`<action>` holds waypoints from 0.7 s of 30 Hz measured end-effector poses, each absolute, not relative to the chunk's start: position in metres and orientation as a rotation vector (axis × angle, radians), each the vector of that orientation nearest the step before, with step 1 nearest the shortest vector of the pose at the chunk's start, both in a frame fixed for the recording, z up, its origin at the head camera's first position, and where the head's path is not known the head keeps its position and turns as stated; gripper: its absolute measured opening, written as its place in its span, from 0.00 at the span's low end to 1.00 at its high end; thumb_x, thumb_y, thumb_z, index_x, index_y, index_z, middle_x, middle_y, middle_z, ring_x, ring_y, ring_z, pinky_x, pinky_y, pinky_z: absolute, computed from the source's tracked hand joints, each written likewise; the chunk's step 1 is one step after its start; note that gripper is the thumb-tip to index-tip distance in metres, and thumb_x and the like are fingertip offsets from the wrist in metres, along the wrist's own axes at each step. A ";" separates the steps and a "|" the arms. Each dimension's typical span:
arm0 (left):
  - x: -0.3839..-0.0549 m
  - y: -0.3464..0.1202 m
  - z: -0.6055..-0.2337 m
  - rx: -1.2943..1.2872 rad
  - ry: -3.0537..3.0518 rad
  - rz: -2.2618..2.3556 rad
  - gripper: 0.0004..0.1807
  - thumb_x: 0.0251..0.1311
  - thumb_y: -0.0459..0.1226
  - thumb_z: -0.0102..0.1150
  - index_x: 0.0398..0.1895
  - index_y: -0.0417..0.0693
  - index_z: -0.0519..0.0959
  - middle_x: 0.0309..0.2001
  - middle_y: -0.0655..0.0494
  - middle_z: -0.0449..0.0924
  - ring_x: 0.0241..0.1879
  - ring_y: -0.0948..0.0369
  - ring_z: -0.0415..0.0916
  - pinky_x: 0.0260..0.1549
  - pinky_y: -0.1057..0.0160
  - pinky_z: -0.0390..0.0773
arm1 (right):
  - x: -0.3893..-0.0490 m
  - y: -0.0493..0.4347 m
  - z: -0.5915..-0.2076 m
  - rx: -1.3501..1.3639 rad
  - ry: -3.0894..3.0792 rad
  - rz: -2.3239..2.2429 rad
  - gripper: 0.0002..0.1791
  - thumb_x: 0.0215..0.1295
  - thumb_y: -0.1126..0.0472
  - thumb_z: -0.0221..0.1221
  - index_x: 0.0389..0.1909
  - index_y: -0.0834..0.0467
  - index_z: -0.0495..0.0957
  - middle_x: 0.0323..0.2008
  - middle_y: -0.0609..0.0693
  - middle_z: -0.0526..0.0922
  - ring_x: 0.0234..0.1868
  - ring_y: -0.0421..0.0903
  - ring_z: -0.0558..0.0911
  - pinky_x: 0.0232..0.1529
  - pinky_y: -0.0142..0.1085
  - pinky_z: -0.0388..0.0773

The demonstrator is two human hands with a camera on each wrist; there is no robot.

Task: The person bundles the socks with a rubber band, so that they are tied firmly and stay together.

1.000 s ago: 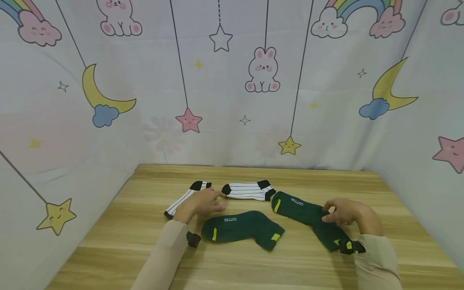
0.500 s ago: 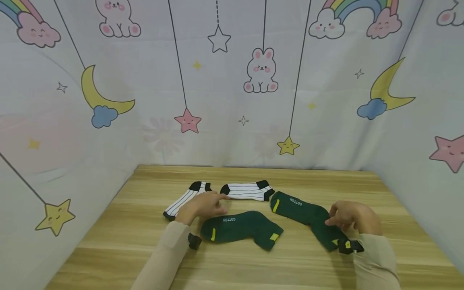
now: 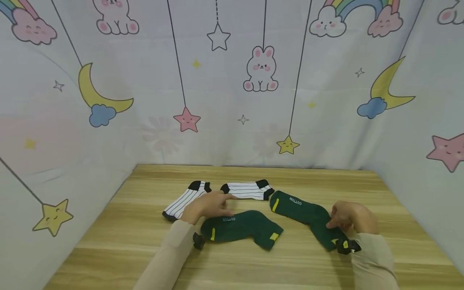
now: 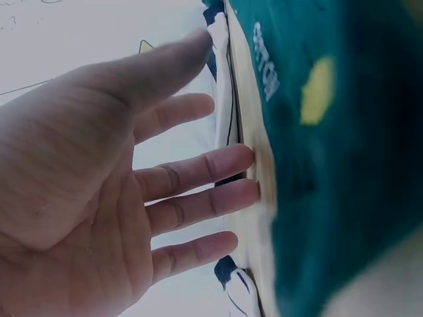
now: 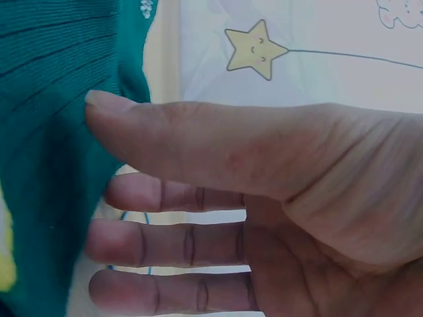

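In the head view, my left hand is over the toe end of a green sock marked COTTON, between it and two white striped socks. The left wrist view shows its fingers spread, with nothing between them and the thumb. My right hand is at the leg part of another green sock on the right. In the right wrist view its thumb reaches the sock's ribbed fabric, and its other visible fingers stretch straight to the sock's edge. The index fingertip is hidden.
One white striped sock lies at the back middle of the wooden table. The other white striped sock lies slanted at the left, partly behind my left hand. A printed white curtain encloses the back and sides.
My left hand has drifted slightly right over the green sock's toe. My right hand's fingers have come down and closer to the right green sock. The socks lie as before.
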State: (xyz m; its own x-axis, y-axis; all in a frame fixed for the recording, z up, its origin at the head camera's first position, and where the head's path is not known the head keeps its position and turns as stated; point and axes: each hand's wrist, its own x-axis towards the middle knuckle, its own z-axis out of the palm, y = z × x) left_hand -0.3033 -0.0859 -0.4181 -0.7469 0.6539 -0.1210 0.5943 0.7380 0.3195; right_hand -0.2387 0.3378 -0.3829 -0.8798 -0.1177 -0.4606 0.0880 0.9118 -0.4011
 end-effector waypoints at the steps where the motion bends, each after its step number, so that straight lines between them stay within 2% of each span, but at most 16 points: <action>1: -0.304 -0.084 -0.418 1.002 2.704 0.391 0.30 0.66 0.50 0.63 0.70 0.54 0.72 0.41 0.55 0.75 0.38 0.61 0.69 0.43 0.52 0.76 | -0.239 0.338 -0.384 -0.023 2.588 -0.563 0.12 0.62 0.61 0.68 0.27 0.60 0.74 0.23 0.48 0.75 0.26 0.43 0.75 0.30 0.36 0.73; 6: -0.306 -0.075 -0.417 1.035 2.683 0.378 0.34 0.64 0.54 0.64 0.71 0.56 0.70 0.50 0.51 0.77 0.45 0.57 0.74 0.50 0.50 0.77 | -0.239 0.340 -0.390 -0.014 2.589 -0.561 0.21 0.61 0.62 0.69 0.16 0.52 0.66 0.16 0.43 0.66 0.20 0.39 0.67 0.26 0.32 0.66; 11: -0.307 -0.066 -0.419 1.025 2.719 0.302 0.36 0.63 0.58 0.63 0.72 0.59 0.69 0.58 0.50 0.76 0.54 0.54 0.76 0.53 0.47 0.76 | -0.241 0.343 -0.392 -0.030 2.600 -0.559 0.24 0.60 0.64 0.69 0.14 0.51 0.64 0.15 0.42 0.65 0.19 0.38 0.66 0.25 0.31 0.64; 21: -0.301 -0.048 -0.420 1.015 2.712 0.244 0.39 0.62 0.56 0.65 0.74 0.56 0.67 0.60 0.47 0.74 0.58 0.52 0.73 0.56 0.50 0.74 | -0.243 0.340 -0.395 -0.062 2.599 -0.518 0.25 0.61 0.61 0.68 0.13 0.50 0.63 0.15 0.41 0.65 0.19 0.38 0.65 0.25 0.30 0.63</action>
State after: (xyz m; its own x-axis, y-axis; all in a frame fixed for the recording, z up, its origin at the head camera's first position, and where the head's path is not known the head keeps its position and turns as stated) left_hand -0.3012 -0.0480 -0.4204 -0.7317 0.6627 -0.1598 0.6234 0.7453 0.2363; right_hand -0.2428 0.3399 -0.3947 -0.8808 -0.1354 -0.4537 0.0489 0.9271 -0.3717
